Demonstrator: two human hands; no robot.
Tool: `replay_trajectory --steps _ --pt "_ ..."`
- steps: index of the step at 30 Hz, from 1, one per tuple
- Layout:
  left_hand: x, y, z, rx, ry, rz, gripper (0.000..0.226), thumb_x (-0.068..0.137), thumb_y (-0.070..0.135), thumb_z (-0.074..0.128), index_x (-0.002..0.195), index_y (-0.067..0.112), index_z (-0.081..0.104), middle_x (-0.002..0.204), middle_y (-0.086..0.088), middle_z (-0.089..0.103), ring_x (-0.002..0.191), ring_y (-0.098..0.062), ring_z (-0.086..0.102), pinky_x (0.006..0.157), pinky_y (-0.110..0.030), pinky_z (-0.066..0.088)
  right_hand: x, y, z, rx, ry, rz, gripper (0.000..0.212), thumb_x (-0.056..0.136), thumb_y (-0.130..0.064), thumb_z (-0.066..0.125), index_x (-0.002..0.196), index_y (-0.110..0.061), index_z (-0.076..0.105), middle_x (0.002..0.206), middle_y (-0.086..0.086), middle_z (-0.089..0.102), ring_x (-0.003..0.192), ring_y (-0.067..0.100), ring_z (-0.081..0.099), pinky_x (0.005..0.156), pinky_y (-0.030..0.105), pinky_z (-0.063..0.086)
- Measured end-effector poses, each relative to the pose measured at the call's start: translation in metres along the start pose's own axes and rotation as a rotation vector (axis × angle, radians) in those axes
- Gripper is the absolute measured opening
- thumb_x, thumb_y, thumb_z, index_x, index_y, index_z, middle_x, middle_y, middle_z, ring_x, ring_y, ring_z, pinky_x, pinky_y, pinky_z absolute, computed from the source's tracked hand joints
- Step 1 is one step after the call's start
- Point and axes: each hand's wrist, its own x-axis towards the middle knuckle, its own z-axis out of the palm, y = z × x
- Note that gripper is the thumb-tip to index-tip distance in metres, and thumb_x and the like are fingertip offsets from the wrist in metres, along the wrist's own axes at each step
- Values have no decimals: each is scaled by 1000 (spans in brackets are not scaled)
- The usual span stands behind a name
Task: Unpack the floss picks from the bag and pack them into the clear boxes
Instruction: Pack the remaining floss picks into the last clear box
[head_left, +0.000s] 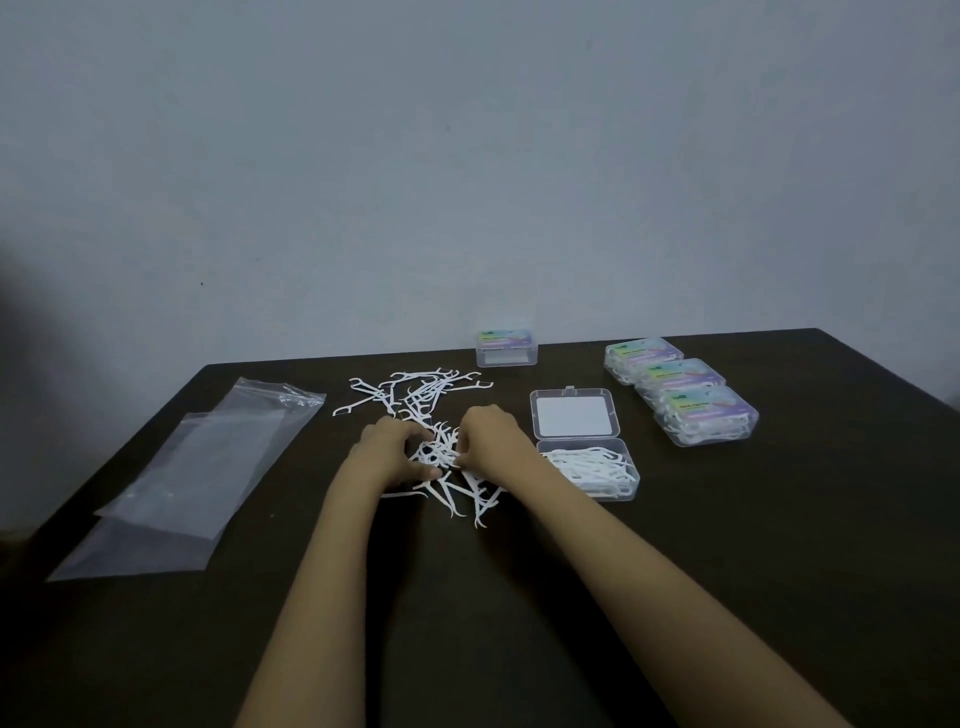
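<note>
A loose scatter of white floss picks (435, 453) lies in the middle of the dark table (727, 571), spreading from the hands toward the far edge. The left hand (392, 449) and the right hand (491, 436) meet over the near part of the scatter. The fingers of both are curled around a tangled clump of picks gripped between them. Just right of the right hand stands an open clear box (589, 475), partly filled with picks, with its lid (572, 415) laid back flat on the far side. Further right, three closed boxes (680, 387) packed with picks sit in a touching row (each has a coloured label on top). Another small box (506, 349) stands at the far edge. On the left, two flat plastic bags (208, 467) overlap.
</note>
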Motion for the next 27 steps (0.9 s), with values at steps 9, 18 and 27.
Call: replay_trajectory --steps 9,18,27 --pt "-4 12 3 -165 -8 -73 47 75 10 75 118 16 59 107 -13 63 94 -21 61 83 -26 44 -3 7 1 90 70 117 19 80 -7 68 99 -5 69 108 15 65 102 29 61 88 33 49" --pt "0 18 11 -175 41 -80 37 76 5 71 108 21 63 109 -10 65 102 -22 61 91 -34 49 -34 41 -43 552 178 97 17 75 -5 74 91 -2 73 74 6 68 56 9 57 54 18 50" --pt "-2 35 22 37 73 16 22 77 11 67 97 14 61 104 -5 63 102 -22 57 81 -26 44 -67 103 -65 637 210 144 20 77 -8 71 97 -8 70 82 -3 68 72 2 61 54 10 47"
